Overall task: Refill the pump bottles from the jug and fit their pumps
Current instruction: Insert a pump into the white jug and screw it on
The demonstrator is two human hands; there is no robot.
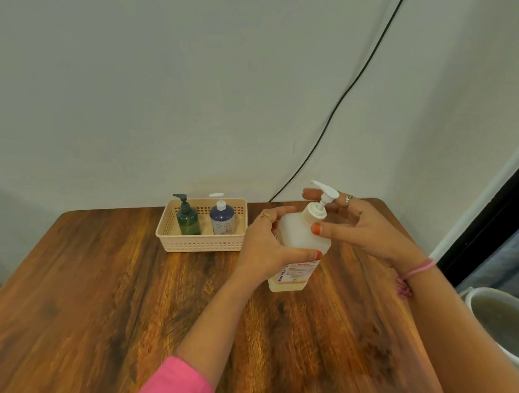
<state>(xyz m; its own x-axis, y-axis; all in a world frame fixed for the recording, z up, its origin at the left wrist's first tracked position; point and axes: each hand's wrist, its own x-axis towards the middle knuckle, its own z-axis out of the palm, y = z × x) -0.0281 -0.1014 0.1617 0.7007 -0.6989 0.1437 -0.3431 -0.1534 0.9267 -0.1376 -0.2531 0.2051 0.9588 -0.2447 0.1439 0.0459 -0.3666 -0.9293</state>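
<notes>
Head view: three pump bottles. One white bottle (300, 242) stands on the counter (106, 296), gripped by the left hand (266, 250); the right hand (354, 224) pinches its pump (321, 203). A green bottle (188, 219) and a blue bottle (222, 218) stand in one basket (200, 245).

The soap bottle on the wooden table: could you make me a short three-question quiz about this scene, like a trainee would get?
1. True or false: the pump already sits in the neck of the white pump bottle.
2. How many bottles stand in the beige basket?
A. one
B. two
C. three
3. Fill in: the left hand grips the bottle's ____, while the right hand has its fingers around the pump collar.

Key:
1. true
2. B: the green pump bottle and the blue pump bottle
3. body
</notes>
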